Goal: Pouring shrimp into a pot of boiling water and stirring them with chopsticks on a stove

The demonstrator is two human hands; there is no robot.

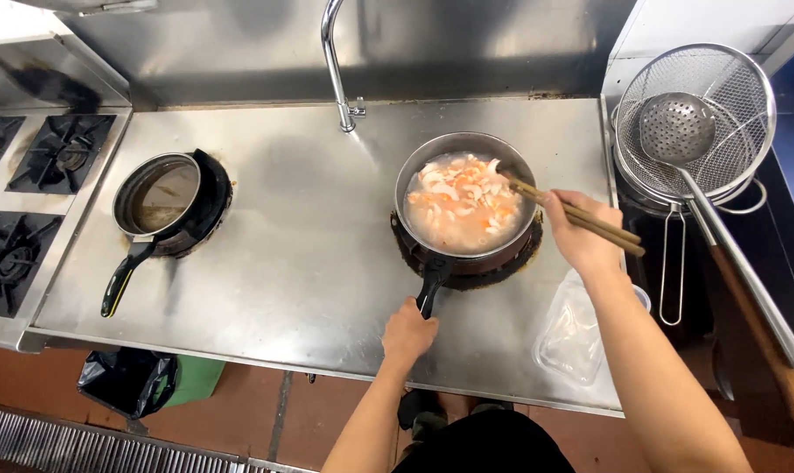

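Round dark metal frying pan of pale and orange food in liquid, on a burner in the steel surface: likely heavy, sloshing, best held by its black handle, where left hand fingers grip; right hand pinches brown wooden chopsticks into the food.

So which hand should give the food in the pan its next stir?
Right. The right hand holds the chopsticks, tips already over the food in the pan. The left hand is gripping the pan handle.
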